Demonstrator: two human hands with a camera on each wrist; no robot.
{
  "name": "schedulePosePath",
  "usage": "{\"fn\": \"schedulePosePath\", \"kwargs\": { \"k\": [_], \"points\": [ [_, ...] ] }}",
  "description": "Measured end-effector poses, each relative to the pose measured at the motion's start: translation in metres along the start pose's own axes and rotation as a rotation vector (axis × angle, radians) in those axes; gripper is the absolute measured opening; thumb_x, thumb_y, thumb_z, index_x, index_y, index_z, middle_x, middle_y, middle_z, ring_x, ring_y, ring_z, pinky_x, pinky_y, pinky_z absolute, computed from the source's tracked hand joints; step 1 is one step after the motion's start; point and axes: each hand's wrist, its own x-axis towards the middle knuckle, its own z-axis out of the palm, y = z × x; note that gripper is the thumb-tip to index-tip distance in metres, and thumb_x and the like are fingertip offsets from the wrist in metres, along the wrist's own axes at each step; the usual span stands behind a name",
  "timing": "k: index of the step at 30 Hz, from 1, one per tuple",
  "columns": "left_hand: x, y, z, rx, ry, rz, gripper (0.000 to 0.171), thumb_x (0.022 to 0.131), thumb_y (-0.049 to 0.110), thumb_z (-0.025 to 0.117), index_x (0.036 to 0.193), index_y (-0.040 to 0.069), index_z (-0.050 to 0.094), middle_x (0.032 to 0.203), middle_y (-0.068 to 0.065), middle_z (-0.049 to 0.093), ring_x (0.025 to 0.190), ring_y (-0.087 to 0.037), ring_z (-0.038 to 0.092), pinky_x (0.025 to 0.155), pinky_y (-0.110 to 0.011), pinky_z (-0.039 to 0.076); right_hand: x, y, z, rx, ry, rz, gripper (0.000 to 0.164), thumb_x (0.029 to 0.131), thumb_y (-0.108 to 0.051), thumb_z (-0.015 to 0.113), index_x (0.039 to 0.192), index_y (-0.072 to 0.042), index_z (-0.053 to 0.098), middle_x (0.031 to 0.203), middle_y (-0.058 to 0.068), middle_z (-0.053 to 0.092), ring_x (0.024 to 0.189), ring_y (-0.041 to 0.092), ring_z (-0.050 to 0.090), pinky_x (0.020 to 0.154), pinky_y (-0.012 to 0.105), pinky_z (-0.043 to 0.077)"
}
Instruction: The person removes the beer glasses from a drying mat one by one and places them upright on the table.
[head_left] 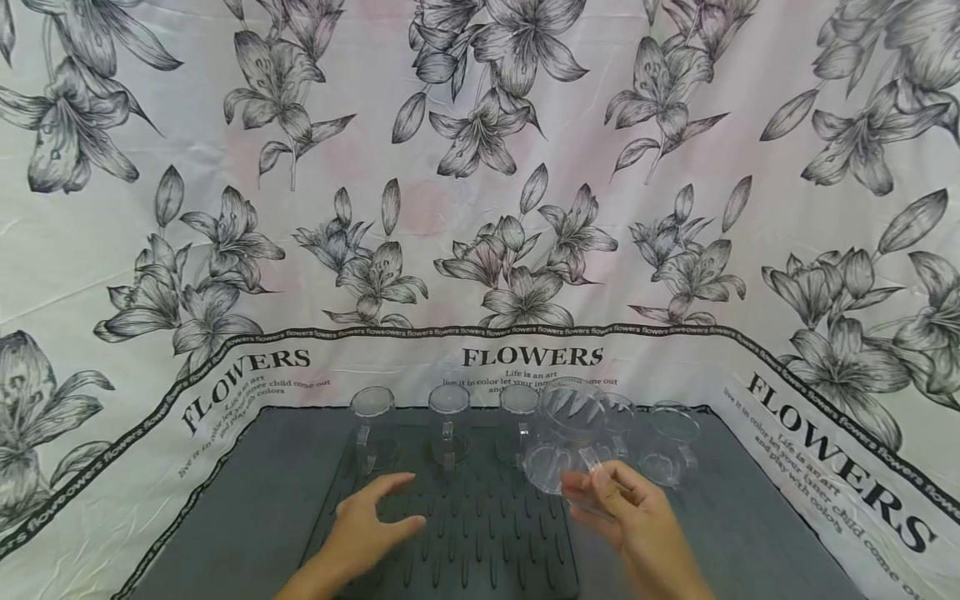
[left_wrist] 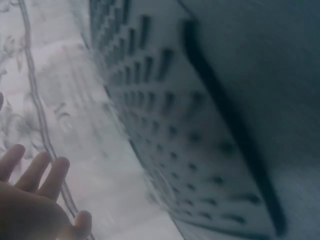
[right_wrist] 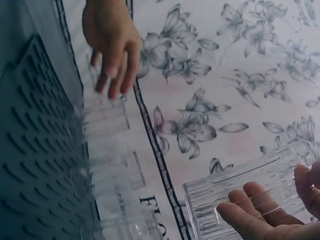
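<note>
My right hand (head_left: 637,517) pinches the handle of a clear ribbed mug (head_left: 573,412), raised above the table's right-centre. In the right wrist view that mug (right_wrist: 225,192) lies across the fingers. My left hand (head_left: 363,529) hovers over the left part of a dark pegged mat (head_left: 480,533), thumb and fingers spread, holding nothing. Seen from the left wrist, the left hand (left_wrist: 37,207) has its fingers apart. Along the mat's back edge stand clear mugs: a left one (head_left: 372,442), a middle one (head_left: 449,437) and another (head_left: 516,429), handles facing me.
Right of the mat, behind the raised mug, stand one more clear mug (head_left: 619,412) and a rightmost mug (head_left: 670,446). Rows of upright pegs cover the mat. A flower-printed cloth (head_left: 540,250) hangs behind and beside the dark table (head_left: 225,500).
</note>
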Motion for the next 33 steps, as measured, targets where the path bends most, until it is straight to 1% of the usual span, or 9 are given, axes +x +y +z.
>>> {"fn": "schedulePosePath", "kwargs": {
  "k": [3,5,9,13,17,21,25,30,33],
  "points": [
    [-0.005,-0.015,-0.009,0.075,0.036,-0.006,0.057,0.079,0.037,0.08,0.128,0.016,0.061,0.132,-0.008,0.056,0.12,-0.04,0.049,0.095,-0.067,0.013,0.002,-0.003,-0.009,-0.043,0.044,-0.031,0.041,0.101,-0.027,0.052,0.099,0.014,0.048,0.118,0.027,0.058,0.11,0.037,0.058,0.088,0.041,0.051],
    [-0.006,-0.024,-0.014,0.123,0.047,-0.009,0.058,0.078,0.038,0.08,0.129,0.016,0.062,0.133,-0.009,0.056,0.119,-0.04,0.05,0.094,-0.064,0.014,0.004,-0.004,-0.015,-0.068,0.061,-0.05,0.045,0.102,-0.028,0.052,0.1,0.016,0.045,0.119,0.028,0.058,0.109,0.035,0.059,0.087,0.041,0.051],
    [-0.008,-0.039,-0.023,0.202,0.054,-0.038,0.06,0.076,0.039,0.081,0.128,0.018,0.063,0.132,-0.009,0.056,0.114,-0.04,0.053,0.091,-0.062,0.017,0.007,-0.009,-0.029,-0.119,0.071,-0.075,0.05,0.102,-0.032,0.05,0.107,0.017,0.047,0.119,0.027,0.057,0.109,0.03,0.06,0.088,0.04,0.051],
    [-0.012,-0.052,-0.03,0.265,0.048,-0.062,0.061,0.074,0.036,0.083,0.128,0.018,0.063,0.132,-0.009,0.056,0.112,-0.039,0.054,0.088,-0.061,0.018,0.009,-0.013,-0.041,-0.143,0.078,-0.104,0.053,0.102,-0.034,0.048,0.108,0.018,0.047,0.117,0.023,0.06,0.11,0.028,0.06,0.087,0.039,0.051],
    [-0.018,-0.067,-0.036,0.292,0.022,-0.094,0.063,0.073,0.034,0.084,0.129,0.015,0.062,0.132,-0.01,0.056,0.115,-0.039,0.052,0.088,-0.063,0.015,0.009,-0.016,-0.054,-0.133,0.079,-0.135,0.051,0.103,-0.032,0.048,0.108,0.018,0.045,0.114,0.017,0.062,0.108,0.024,0.061,0.087,0.037,0.052],
    [-0.022,-0.082,-0.041,0.313,-0.025,-0.13,0.068,0.071,0.038,0.085,0.13,0.014,0.062,0.133,-0.012,0.055,0.117,-0.04,0.049,0.086,-0.067,0.014,0.01,-0.018,-0.068,-0.113,0.089,-0.159,0.046,0.102,-0.029,0.048,0.107,0.016,0.048,0.111,0.013,0.064,0.106,0.022,0.062,0.086,0.037,0.052],
    [-0.025,-0.097,-0.045,0.333,-0.058,-0.138,0.066,0.07,0.04,0.085,0.128,0.016,0.065,0.133,-0.011,0.055,0.116,-0.041,0.048,0.084,-0.068,0.013,0.011,-0.019,-0.084,-0.099,0.096,-0.177,0.04,0.102,-0.027,0.049,0.107,0.013,0.049,0.11,0.01,0.065,0.103,0.02,0.063,0.085,0.036,0.052],
    [-0.028,-0.108,-0.051,0.352,-0.086,-0.168,0.064,0.069,0.044,0.084,0.124,0.016,0.068,0.134,-0.011,0.054,0.119,-0.042,0.046,0.085,-0.072,0.011,0.012,-0.019,-0.101,-0.078,0.101,-0.187,0.034,0.103,-0.025,0.048,0.106,0.009,0.05,0.108,0.007,0.066,0.101,0.018,0.063,0.084,0.034,0.053],
    [-0.029,-0.114,-0.053,0.36,-0.111,-0.214,0.063,0.069,0.046,0.084,0.122,0.016,0.069,0.135,-0.01,0.054,0.121,-0.043,0.044,0.087,-0.073,0.01,0.012,-0.019,-0.109,-0.051,0.102,-0.19,0.031,0.103,-0.024,0.048,0.104,0.007,0.05,0.108,0.006,0.066,0.101,0.017,0.064,0.084,0.033,0.053]
  ]
}}
